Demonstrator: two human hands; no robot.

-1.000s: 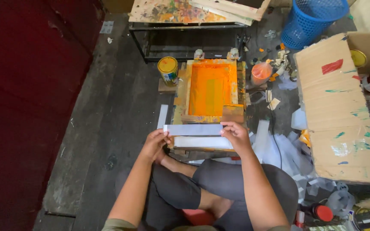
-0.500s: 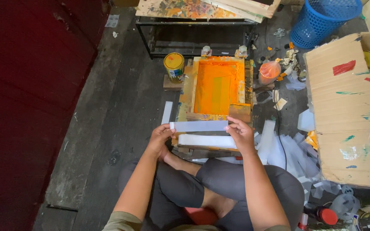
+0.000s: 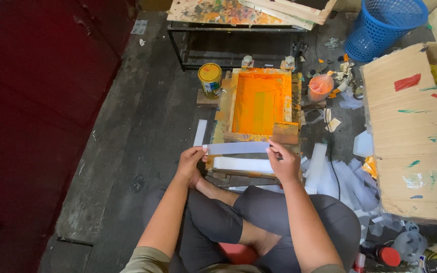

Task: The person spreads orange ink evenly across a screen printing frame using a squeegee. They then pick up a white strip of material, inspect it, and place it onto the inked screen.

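I sit cross-legged on a dark plank floor. My left hand (image 3: 190,163) pinches the left end of a long white paper strip (image 3: 236,148) and my right hand (image 3: 282,162) pinches its right end, holding it level just above a second white strip (image 3: 241,165) that lies on the near edge of a wooden printing frame (image 3: 223,108). The frame's mesh (image 3: 260,103) is covered in orange ink. A wooden squeegee block (image 3: 285,133) rests at the frame's near right corner.
A yellow-lidded paint can (image 3: 210,79) stands left of the frame, a bag of orange ink (image 3: 320,86) to its right. Loose white strips (image 3: 345,177) lie at my right. Flattened cardboard (image 3: 410,136), a blue basket (image 3: 383,25) and a paint-stained table (image 3: 238,12) surround them.
Both hands have held the strip throughout. The view has shifted slightly, and the strip sits a little lower, closer over the strip lying on the frame.
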